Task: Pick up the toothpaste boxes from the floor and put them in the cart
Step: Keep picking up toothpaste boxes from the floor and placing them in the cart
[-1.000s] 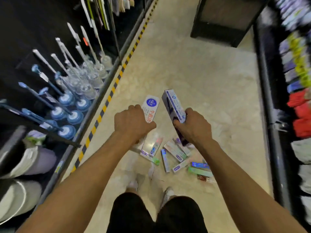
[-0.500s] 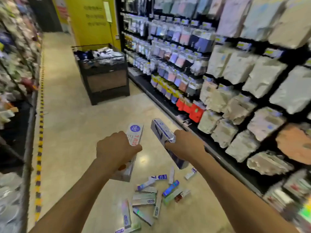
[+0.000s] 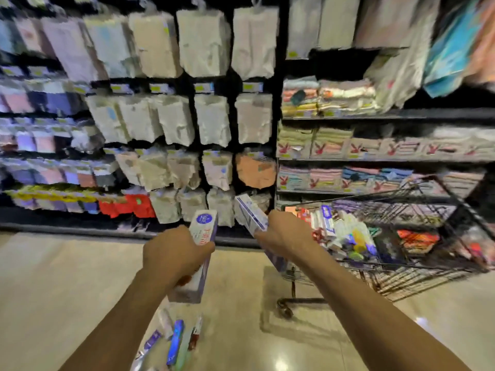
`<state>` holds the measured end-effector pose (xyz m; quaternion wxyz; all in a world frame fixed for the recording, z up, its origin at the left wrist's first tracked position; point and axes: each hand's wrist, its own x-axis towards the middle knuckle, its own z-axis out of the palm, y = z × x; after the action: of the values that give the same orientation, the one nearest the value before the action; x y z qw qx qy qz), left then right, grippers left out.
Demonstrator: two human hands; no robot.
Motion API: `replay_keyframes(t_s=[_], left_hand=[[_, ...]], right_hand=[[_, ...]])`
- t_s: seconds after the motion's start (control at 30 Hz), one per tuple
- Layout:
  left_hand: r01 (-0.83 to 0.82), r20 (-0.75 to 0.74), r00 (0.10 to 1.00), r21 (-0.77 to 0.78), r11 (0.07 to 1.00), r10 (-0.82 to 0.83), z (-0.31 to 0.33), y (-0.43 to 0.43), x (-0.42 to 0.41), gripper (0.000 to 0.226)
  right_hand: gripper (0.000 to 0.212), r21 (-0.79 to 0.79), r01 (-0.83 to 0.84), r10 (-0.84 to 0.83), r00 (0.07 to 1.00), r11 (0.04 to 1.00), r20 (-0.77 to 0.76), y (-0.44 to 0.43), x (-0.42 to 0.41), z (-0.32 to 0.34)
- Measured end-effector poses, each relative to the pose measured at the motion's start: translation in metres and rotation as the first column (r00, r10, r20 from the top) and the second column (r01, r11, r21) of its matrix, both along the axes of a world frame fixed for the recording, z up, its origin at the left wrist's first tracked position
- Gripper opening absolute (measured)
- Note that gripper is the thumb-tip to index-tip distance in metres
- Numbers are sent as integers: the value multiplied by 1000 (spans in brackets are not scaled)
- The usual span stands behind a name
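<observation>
Gripping one box [image 3: 203,234] in the left hand [image 3: 174,254] and a second box [image 3: 250,214] in the right hand [image 3: 286,234], the person holds both raised beside the cart [image 3: 417,266], likely ready to drop them in; loose boxes [image 3: 175,341] lie on the floor [image 3: 67,290] below.

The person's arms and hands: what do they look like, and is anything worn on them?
Both are bare. The left hand and the right hand wear no glove and no visible ring. The left forearm and the right forearm show no sleeve, watch or bracelet down to the picture's lower edge. Blur could hide small details.
</observation>
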<state>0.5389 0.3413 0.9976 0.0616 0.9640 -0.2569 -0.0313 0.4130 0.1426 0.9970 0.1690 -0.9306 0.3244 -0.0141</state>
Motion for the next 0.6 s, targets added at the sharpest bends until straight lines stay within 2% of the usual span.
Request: replay_keyframes(t_s=[0.2,0.37,0.6], left_hand=[[111,-64,992,44,993,-108,-13,-147,-20,60],[128,-128,983,-1,992,-128,-33,-262,-43,53],[159,-150,976,4,987,-157,-61,-383,-33,53]], right_hand=[[32,7,221,-221,975,975,4,-127,-61,-14],[35,12,339,-339,941,941,-22,-227,-107,-32],[29,-16,440,-440,896,898,-58,-339,-114,-56]])
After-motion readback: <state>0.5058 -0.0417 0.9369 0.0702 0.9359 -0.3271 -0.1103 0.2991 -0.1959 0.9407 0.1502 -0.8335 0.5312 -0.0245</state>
